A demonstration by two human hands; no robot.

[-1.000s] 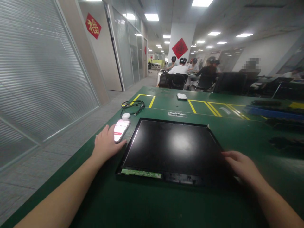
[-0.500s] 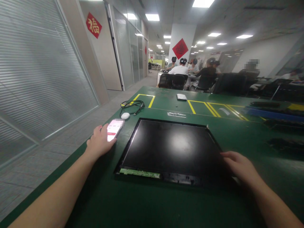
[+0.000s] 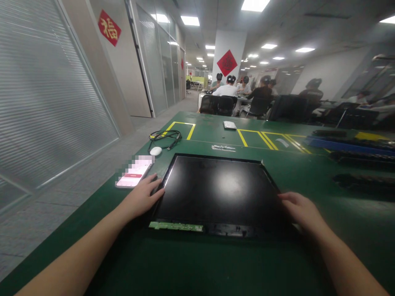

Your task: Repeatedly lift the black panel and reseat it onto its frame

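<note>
A black LCD panel [image 3: 216, 189] lies flat on the green table [image 3: 197, 267], with a strip of green circuit board [image 3: 175, 226] along its near edge. At the panel's left edge, my left hand [image 3: 143, 195] rests with its fingers apart and their tips touching the frame. My right hand [image 3: 300, 207] grips the right edge between thumb and fingers; its lower fingers are partly hidden in shadow. To the left of my left hand, a phone [image 3: 131, 181] with a lit, partly blurred screen lies on the table.
Beyond the phone are a white mouse-like object [image 3: 156, 151] and a coiled black cable [image 3: 166, 137]. Farther back lie a small silver box [image 3: 229, 125] and white strips [image 3: 224, 148]. Dark long parts and a blue tray [image 3: 345, 146] sit at right. People sit at a table behind.
My left hand has let go of the phone and moved right onto the panel's left edge. The phone now lies farther left. My right hand stays at the panel's right edge.
</note>
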